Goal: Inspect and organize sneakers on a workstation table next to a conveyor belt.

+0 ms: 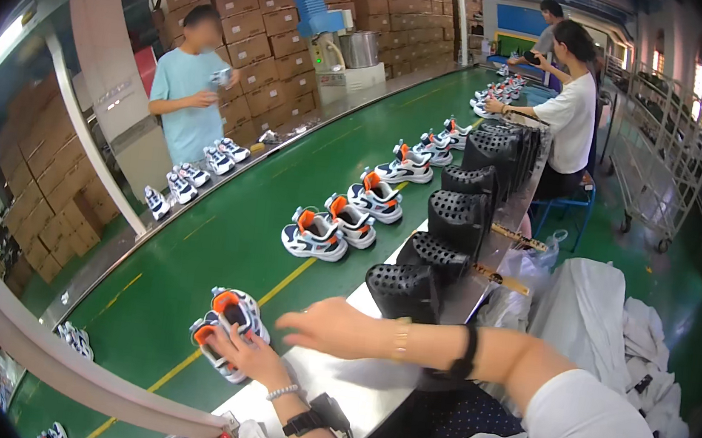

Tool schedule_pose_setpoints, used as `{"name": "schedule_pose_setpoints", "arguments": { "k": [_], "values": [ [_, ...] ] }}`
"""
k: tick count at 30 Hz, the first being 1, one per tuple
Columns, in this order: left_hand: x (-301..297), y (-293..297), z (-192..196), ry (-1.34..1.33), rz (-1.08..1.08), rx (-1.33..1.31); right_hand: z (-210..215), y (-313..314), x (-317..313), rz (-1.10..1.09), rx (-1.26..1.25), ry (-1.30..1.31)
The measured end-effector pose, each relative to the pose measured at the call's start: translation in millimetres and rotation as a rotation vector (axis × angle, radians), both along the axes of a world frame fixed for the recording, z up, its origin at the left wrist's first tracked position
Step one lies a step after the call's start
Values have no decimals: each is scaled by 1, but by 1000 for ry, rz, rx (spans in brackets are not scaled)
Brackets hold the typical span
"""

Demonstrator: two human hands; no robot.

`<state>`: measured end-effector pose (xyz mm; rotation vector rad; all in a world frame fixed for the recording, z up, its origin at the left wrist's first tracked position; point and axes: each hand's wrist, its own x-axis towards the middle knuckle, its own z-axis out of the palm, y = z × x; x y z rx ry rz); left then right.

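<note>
A pair of white, navy and orange sneakers (227, 319) sits on the green conveyor belt (193, 254) close to its near edge. My left hand (249, 359) grips the nearer shoe of that pair from the heel side. A black watch and a bead bracelet are on that wrist. My right hand (330, 324) hovers flat just right of the pair, fingers stretched out, holding nothing. It hangs over the metal ledge (326, 379) beside the belt.
More sneaker pairs (315, 234) line the belt into the distance. Black perforated holders (402, 289) stand along the ledge. A person in a light blue shirt (185, 90) stands across the belt, another in white (569, 114) further along my side. White cloth (589, 317) lies at right; cardboard boxes (260, 30) behind.
</note>
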<state>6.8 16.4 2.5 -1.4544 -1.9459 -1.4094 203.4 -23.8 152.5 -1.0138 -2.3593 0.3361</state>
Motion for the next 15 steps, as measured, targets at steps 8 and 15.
{"name": "schedule_pose_setpoints", "arguments": {
  "k": [8,15],
  "values": [
    [-16,7,11,-1,91,-283,17,-27,164,-535,163,-315],
    [107,70,72,107,-422,-149,-14,-13,185,-542,78,-284]
  ]
}}
